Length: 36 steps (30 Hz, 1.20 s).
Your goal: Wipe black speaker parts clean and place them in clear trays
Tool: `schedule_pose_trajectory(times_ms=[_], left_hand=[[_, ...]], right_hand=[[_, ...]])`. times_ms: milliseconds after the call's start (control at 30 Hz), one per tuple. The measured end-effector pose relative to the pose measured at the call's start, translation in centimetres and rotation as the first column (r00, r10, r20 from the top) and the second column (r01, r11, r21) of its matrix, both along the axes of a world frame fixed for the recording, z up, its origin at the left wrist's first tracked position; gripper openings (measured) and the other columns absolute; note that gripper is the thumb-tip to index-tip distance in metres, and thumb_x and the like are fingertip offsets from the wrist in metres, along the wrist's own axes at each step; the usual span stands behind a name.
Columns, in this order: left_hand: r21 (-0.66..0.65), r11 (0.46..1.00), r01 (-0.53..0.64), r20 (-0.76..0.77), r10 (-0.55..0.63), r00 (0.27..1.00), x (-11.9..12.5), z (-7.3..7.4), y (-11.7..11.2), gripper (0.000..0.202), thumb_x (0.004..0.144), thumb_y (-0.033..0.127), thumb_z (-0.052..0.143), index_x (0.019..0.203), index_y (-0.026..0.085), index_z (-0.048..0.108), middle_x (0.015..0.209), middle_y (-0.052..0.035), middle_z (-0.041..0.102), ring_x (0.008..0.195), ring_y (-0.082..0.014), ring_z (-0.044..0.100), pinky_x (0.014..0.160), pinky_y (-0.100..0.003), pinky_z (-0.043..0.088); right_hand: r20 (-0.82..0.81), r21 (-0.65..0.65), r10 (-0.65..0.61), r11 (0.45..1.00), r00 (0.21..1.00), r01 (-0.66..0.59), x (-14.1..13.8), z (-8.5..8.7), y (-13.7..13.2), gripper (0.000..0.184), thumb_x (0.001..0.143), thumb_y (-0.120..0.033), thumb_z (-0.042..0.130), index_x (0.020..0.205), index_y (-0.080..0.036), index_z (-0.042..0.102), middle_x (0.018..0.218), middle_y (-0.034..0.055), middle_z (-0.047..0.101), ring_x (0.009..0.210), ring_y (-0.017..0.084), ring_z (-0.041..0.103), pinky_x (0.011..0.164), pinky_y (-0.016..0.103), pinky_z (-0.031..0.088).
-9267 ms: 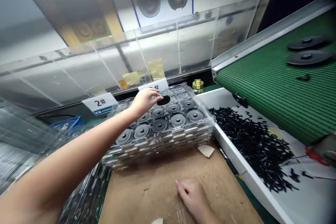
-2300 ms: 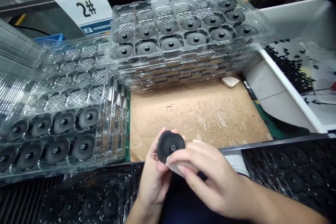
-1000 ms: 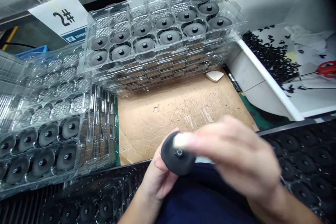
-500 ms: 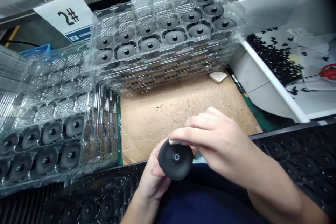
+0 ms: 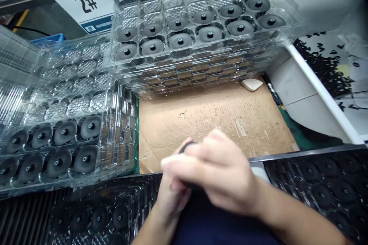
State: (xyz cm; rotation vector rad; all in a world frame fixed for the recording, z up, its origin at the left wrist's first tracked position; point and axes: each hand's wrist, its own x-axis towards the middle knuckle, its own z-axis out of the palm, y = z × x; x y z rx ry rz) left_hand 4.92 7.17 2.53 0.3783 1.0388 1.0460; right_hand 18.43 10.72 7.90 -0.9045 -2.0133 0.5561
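Note:
My left hand (image 5: 171, 195) is closed round a black rubber disc (image 5: 187, 147), of which only a dark edge shows. Over the disc lies my right hand (image 5: 215, 172), its fingers bent and blurred by motion. The white sponge piece seen under its fingertips half a second ago is now hidden. Both hands are close together above my lap, at the near edge of the cardboard sheet (image 5: 201, 113). Similar discs with a raised centre stud sit in the clear plastic tray (image 5: 198, 58) beyond and in another clear tray (image 5: 105, 149) at the left.
A white wedge-shaped sponge (image 5: 252, 84) lies on the cardboard's far right. To the right, a white bin (image 5: 322, 88) holds many small black pieces. Dark trays with discs (image 5: 330, 166) stand at the near right and near left (image 5: 97, 218). A "2#" paper sign (image 5: 83, 4) hangs behind.
My right hand has moved left and down over the disc, covering nearly all of it. The disc's face has turned out of sight. The whole view has shifted slightly.

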Motion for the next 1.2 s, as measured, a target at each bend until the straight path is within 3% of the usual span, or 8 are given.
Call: schedule_pose_trajectory(times_ms=[167,333,433,567,700,833,1033,1200], left_hand=[[0.070,0.997,-0.024,0.200,0.010,0.980,-2.0,-0.2,0.1,0.061,0.055,0.053,0.079,0.111,0.033,0.066,0.116,-0.0035,0.069,0.098,-0.0252,0.068,0.096,-0.039,0.048],[0.054,0.998,-0.031,0.206,0.019,0.978,-2.5,0.0,0.5,0.051,0.060,0.048,0.078,0.108,0.034,0.067,0.117,-0.0014,0.068,0.103,-0.0228,0.066,0.095,-0.034,0.048],[0.053,0.998,-0.034,0.197,0.023,0.980,-2.1,-0.1,0.4,0.049,0.063,0.046,0.077,0.109,0.036,0.065,0.118,-0.0010,0.067,0.103,-0.0233,0.065,0.093,-0.034,0.049],[0.055,0.998,-0.030,0.181,0.020,0.983,-1.3,0.0,0.2,0.057,0.058,0.045,0.081,0.111,0.034,0.065,0.116,-0.0018,0.068,0.106,-0.0266,0.064,0.096,-0.037,0.048],[0.014,0.999,-0.044,0.104,0.043,0.994,-0.9,0.3,0.2,0.056,0.057,0.030,0.084,0.110,0.029,0.066,0.117,-0.0026,0.069,0.112,-0.0233,0.060,0.093,-0.027,0.048],[0.036,0.994,-0.101,0.072,0.098,0.993,-0.9,0.2,0.3,0.054,0.052,0.031,0.087,0.103,0.030,0.069,0.109,0.0011,0.073,0.096,-0.0143,0.066,0.078,-0.016,0.051],[0.021,0.999,-0.030,0.069,0.028,0.997,-0.4,0.3,0.8,0.057,0.055,0.035,0.085,0.109,0.028,0.067,0.114,-0.0019,0.070,0.103,-0.0178,0.065,0.084,-0.019,0.051],[-0.042,0.999,-0.019,0.242,0.029,0.970,-0.9,0.5,1.3,0.054,0.058,0.042,0.080,0.108,0.027,0.067,0.117,-0.0030,0.069,0.103,-0.0226,0.066,0.083,-0.026,0.056]], right_hand=[[0.086,-0.384,-0.225,0.891,0.971,0.241,2.2,-5.7,-0.3,0.018,0.091,-0.020,0.054,0.104,-0.024,0.067,0.097,0.0018,0.072,0.088,0.015,0.064,0.076,0.030,0.045],[0.165,-0.461,-0.139,0.865,0.976,0.201,2.8,-10.9,-2.6,0.017,0.089,-0.018,0.056,0.096,-0.022,0.071,0.083,0.0015,0.073,0.076,0.015,0.067,0.068,0.028,0.049],[0.165,-0.472,-0.188,0.847,0.968,0.244,2.7,-8.9,-2.2,0.017,0.089,-0.020,0.055,0.099,-0.021,0.070,0.082,0.0015,0.071,0.071,0.014,0.065,0.063,0.026,0.049],[-0.004,-0.306,-0.381,0.881,0.925,0.361,1.8,-2.4,-1.2,0.023,0.091,-0.020,0.054,0.111,-0.024,0.064,0.098,0.0032,0.070,0.080,0.015,0.064,0.063,0.026,0.048],[-0.006,-0.111,-0.108,0.988,0.994,0.107,0.7,0.6,-1.2,0.027,0.091,-0.009,0.045,0.104,-0.018,0.067,0.090,0.0028,0.072,0.077,0.015,0.063,0.065,0.028,0.045],[0.146,-0.241,-0.109,0.960,0.983,0.142,0.9,-0.1,-1.6,0.028,0.088,-0.005,0.049,0.103,-0.019,0.068,0.081,0.0008,0.070,0.069,0.014,0.059,0.063,0.029,0.040],[-0.041,-0.293,-0.075,0.954,0.996,0.060,2.1,-0.5,-1.5,0.025,0.089,-0.007,0.051,0.101,-0.020,0.068,0.087,0.0007,0.071,0.078,0.013,0.061,0.068,0.026,0.042],[0.114,-0.534,-0.224,0.808,0.968,0.250,4.9,-5.7,-2.4,0.021,0.090,-0.023,0.054,0.104,-0.025,0.070,0.089,0.0014,0.071,0.076,0.014,0.063,0.064,0.025,0.046]])
